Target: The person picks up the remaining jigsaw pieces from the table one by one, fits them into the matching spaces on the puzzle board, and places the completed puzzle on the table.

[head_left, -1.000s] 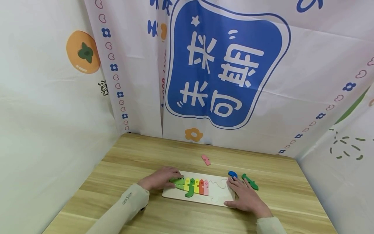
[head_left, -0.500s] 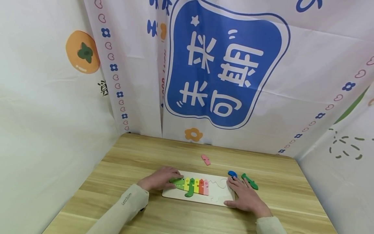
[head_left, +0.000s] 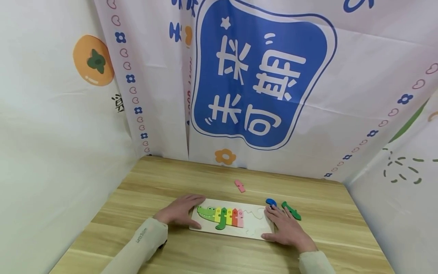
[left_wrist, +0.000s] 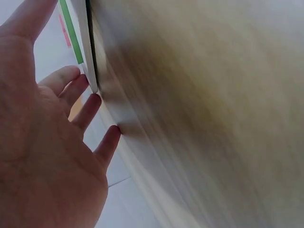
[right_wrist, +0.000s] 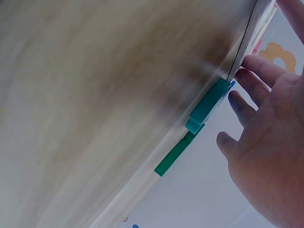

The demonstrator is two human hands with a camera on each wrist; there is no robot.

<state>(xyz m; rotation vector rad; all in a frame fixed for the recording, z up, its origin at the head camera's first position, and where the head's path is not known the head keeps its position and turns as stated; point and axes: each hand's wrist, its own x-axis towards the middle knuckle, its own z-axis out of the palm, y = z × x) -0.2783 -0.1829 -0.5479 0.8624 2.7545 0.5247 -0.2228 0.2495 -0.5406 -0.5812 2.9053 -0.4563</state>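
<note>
A pale wooden puzzle board [head_left: 256,228] lies flat between both hands. On its left part sit a green crocodile head piece [head_left: 206,214], a green leg piece [head_left: 222,220] and several numbered yellow, red and pink body pieces [head_left: 234,217]. Outlines show on its bare right part. My left hand [head_left: 178,211], fingers spread, rests at the board's left end, thumb on the near corner; the left wrist view shows fingertips by its edge. At the right end, my right hand [head_left: 285,228] touches the board with extended fingers. Neither hand holds a piece.
Beyond the board lies a loose pink piece [head_left: 240,186]. A blue piece [head_left: 271,203] and a long green piece [head_left: 291,211] lie just past my right fingers. The wooden table [head_left: 164,179] meets printed white cloth walls [head_left: 161,114] at the back and sides.
My left hand has drawn back leftward from the crocodile head piece, which now shows fully, and its fingers have spread. The right hand stays on the board's right end.
</note>
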